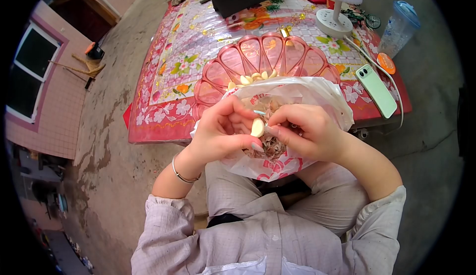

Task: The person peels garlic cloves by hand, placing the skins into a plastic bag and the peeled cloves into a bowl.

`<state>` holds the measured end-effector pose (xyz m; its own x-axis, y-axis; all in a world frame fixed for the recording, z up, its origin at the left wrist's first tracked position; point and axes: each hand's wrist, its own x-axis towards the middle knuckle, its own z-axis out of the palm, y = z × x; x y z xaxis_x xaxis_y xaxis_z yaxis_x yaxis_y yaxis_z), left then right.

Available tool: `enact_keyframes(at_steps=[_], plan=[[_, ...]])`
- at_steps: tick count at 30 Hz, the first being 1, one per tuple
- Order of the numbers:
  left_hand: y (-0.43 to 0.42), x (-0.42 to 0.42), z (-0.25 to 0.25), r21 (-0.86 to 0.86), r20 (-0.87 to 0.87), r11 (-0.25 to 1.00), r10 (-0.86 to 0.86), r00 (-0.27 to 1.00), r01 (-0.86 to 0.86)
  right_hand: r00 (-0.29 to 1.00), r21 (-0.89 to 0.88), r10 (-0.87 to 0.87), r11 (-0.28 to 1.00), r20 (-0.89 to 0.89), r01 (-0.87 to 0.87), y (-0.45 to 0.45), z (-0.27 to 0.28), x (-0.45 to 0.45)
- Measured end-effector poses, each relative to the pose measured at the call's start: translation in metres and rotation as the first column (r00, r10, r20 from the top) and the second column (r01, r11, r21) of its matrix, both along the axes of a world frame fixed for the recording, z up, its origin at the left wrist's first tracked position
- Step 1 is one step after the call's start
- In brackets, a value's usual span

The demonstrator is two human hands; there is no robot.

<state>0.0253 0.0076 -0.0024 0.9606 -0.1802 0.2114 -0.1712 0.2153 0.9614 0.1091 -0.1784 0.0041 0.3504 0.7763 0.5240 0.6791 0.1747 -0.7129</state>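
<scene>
Light grey button-front shirt is closest in, then both forearms reaching over an open, translucent white plastic bag with red print, set between lap and table. Left hand pinches a smooth, cream-coloured garlic clove between thumb and fingers, over the bag mouth. Right hand has thumb and forefinger pressed together at the clove's edge — can't tell if a shred of skin is caught between them.

Risks, my read:
- Clove looks slick and the hold is on fingertips only. Squeeze too hard or pull sideways and it could pop out into the loose, brown papery garlic skins below; annoying to find.
- Bag is limp, with its far side up against the pink, clear, scalloped plastic tray. A knee shift or forearm snag could fold the mouth or tip skins out.
- Flyaway skins could land among the pale peeled cloves in the tray, just past the bag's far rim.

Mint-green phone sits well off to the right — low concern.
</scene>
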Motion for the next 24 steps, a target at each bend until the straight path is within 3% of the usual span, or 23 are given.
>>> enact_keyframes(at_steps=[10, 24], plan=[[0.0038, 0.0011, 0.0049, -0.103, -0.144, 0.990, -0.107, 0.984, 0.093, 0.995, -0.034, -0.008, 0.999, -0.099, 0.005, -0.0027, 0.0065, -0.0010], [0.0074, 0.0058, 0.0060, -0.164, -0.199, 0.973, -0.193, 0.961, 0.162, 0.965, -0.055, -0.087, 0.996, -0.247, 0.076, -0.0023, 0.0049, -0.0023]])
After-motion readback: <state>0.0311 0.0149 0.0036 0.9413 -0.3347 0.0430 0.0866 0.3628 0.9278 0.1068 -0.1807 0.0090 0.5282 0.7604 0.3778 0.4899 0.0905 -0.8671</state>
